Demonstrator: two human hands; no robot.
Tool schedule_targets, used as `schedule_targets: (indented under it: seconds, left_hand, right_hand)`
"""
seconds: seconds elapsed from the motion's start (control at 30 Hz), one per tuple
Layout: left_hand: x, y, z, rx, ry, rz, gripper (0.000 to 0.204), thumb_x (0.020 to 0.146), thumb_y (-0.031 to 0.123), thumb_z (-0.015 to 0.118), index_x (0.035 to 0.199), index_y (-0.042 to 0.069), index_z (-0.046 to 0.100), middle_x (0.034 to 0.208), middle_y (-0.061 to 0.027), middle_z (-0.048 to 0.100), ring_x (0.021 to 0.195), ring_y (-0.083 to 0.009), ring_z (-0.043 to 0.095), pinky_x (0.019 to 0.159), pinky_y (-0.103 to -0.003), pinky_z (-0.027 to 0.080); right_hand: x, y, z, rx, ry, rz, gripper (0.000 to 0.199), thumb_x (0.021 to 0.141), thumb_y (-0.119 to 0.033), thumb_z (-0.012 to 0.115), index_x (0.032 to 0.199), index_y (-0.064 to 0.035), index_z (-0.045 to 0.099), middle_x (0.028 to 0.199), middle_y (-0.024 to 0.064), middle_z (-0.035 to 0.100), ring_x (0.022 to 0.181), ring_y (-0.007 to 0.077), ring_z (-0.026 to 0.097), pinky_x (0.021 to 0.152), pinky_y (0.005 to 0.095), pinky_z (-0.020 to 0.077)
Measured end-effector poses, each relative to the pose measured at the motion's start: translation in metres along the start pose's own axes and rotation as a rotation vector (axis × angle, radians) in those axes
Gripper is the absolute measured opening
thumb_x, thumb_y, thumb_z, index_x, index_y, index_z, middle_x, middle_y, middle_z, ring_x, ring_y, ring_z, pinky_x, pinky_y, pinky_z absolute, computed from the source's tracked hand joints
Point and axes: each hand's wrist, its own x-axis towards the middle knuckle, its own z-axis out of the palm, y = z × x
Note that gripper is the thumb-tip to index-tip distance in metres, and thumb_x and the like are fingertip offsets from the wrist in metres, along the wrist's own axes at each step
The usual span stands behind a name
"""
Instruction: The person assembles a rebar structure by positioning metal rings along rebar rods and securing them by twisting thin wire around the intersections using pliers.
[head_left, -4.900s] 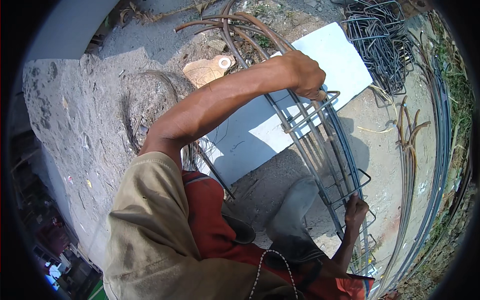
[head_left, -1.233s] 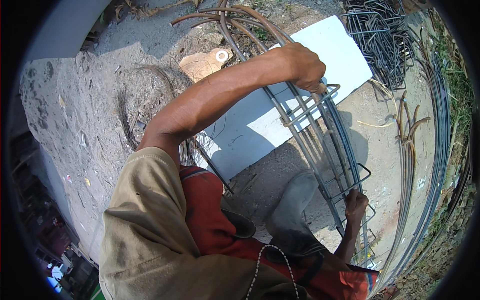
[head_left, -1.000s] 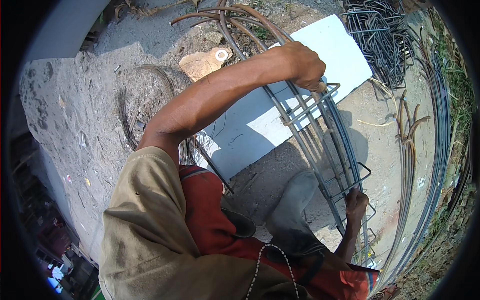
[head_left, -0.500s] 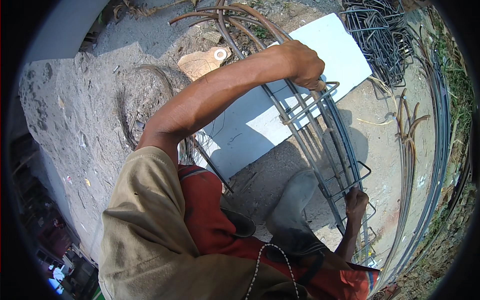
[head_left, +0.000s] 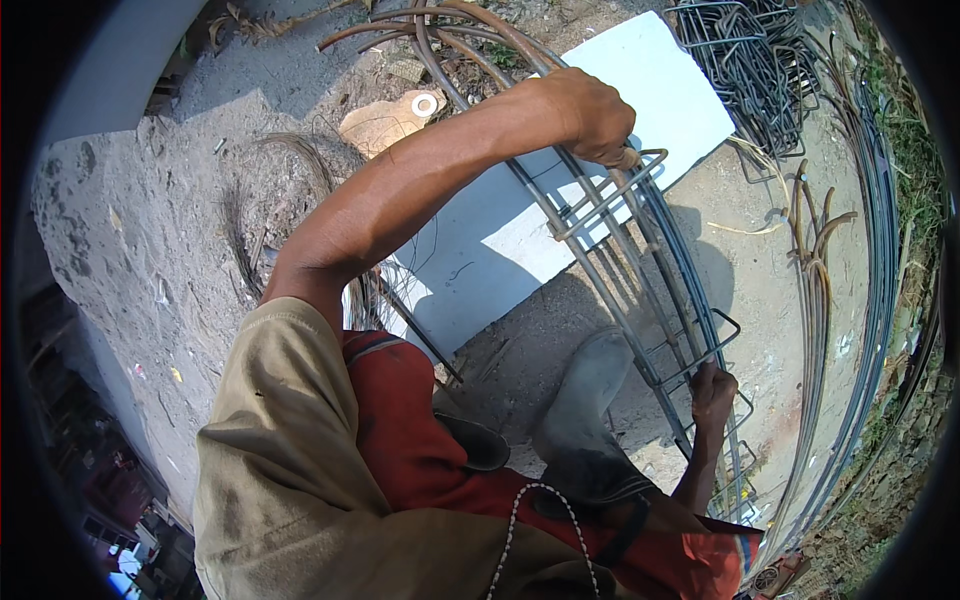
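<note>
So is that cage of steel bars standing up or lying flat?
Lying roughly flat: the rebar cage stretches along the ground, with both hands gripping it.

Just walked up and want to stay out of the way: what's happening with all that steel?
A person is working on a rebar cage of long bars and rectangular stirrups, lying over a white board on dusty ground. The left hand grips the cage at a stirrup at the far end; the right hand holds a bar nearer the body. A pile of loose stirrups lies beyond the board.
</note>
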Motion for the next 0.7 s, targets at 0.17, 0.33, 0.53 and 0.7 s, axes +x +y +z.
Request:
schedule_targets:
  seconds: [0.17, 0.33, 0.53, 0.7]
  left_hand:
    - [-0.002, -0.003, 0.002, 0.014, 0.014, 0.010, 0.055, 0.082, 0.052, 0.046, 0.087, 0.001, 0.066, 0.080, -0.0164, 0.066, 0.079, -0.0329, 0.064, 0.071, -0.041, 0.052]
    - [0.008, -0.009, 0.010, 0.042, 0.117, 0.068, 0.057, 0.084, 0.052, 0.043, 0.079, 0.001, 0.066, 0.075, -0.0188, 0.064, 0.072, -0.0341, 0.064, 0.069, -0.041, 0.052]
    - [0.007, 0.000, 0.004, 0.080, -0.020, -0.012, 0.054, 0.085, 0.055, 0.049, 0.077, 0.005, 0.069, 0.066, -0.0161, 0.064, 0.066, -0.0325, 0.065, 0.064, -0.041, 0.052]
    - [0.012, -0.003, 0.006, 0.151, 0.068, 0.067, 0.058, 0.085, 0.056, 0.047, 0.071, 0.004, 0.067, 0.062, -0.0171, 0.063, 0.061, -0.0317, 0.065, 0.062, -0.042, 0.051]
  right_hand:
    - [-0.003, -0.006, 0.002, -0.026, 0.018, 0.001, 0.060, 0.094, -0.038, 0.041, 0.047, -0.0008, 0.041, 0.042, 0.0032, 0.037, 0.039, 0.0115, 0.034, 0.041, 0.0309, 0.0253]
    - [-0.002, -0.004, -0.001, 0.005, 0.001, -0.062, 0.060, 0.093, -0.039, 0.041, 0.049, 0.0010, 0.044, 0.042, 0.0054, 0.040, 0.039, 0.0139, 0.037, 0.042, 0.0320, 0.0288]
    - [-0.001, -0.025, -0.004, -0.035, 0.030, 0.036, 0.058, 0.092, -0.040, 0.045, 0.054, 0.0037, 0.053, 0.045, 0.0073, 0.045, 0.044, 0.0147, 0.042, 0.046, 0.0331, 0.0351]
    - [-0.002, -0.022, -0.010, -0.029, -0.025, 0.155, 0.053, 0.091, -0.034, 0.049, 0.055, 0.0040, 0.051, 0.045, 0.0067, 0.042, 0.045, 0.0130, 0.039, 0.046, 0.0334, 0.0345]
